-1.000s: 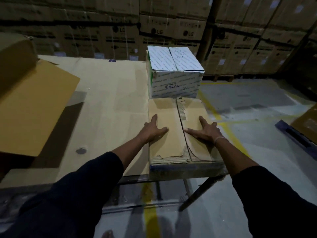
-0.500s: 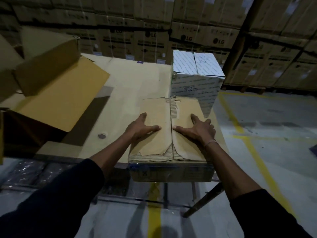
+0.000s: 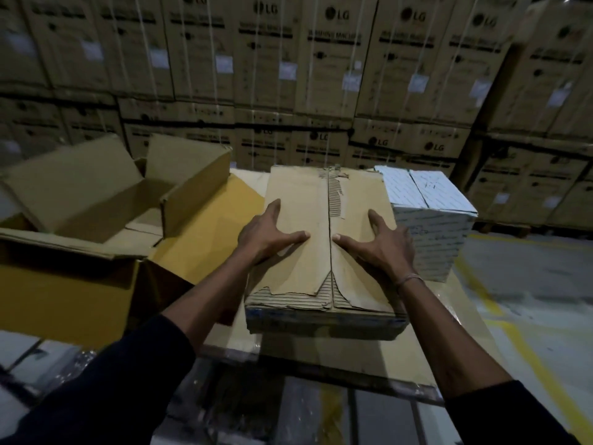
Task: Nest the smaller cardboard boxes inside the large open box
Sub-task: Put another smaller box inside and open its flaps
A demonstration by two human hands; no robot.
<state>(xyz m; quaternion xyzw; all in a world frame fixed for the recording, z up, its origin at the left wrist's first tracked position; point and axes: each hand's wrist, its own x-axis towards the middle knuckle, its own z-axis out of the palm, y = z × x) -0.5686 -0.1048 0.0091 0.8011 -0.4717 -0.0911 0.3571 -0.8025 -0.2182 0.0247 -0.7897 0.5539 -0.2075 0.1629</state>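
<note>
A worn brown cardboard box (image 3: 305, 203) with torn top flaps is at the centre, held up above the table edge. My left hand (image 3: 266, 236) grips its left side and my right hand (image 3: 382, 245) its right side, thumbs lying on the top near the middle seam. The large open box (image 3: 80, 194) stands to the left, its flaps spread and its inside showing. A smaller white printed box (image 3: 430, 216) sits shut on the table just right of the brown box.
The table (image 3: 321, 358) is covered with flat cardboard and ends close to me. One yellow flap (image 3: 205, 232) of the large box lies between it and the brown box. Stacked LG cartons (image 3: 321, 59) form a wall behind. Concrete floor with yellow lines (image 3: 529, 358) lies to the right.
Both hands have lifted the brown box off the table and moved it left, away from the white box. The view has swung left and up, bringing the large open box into sight.
</note>
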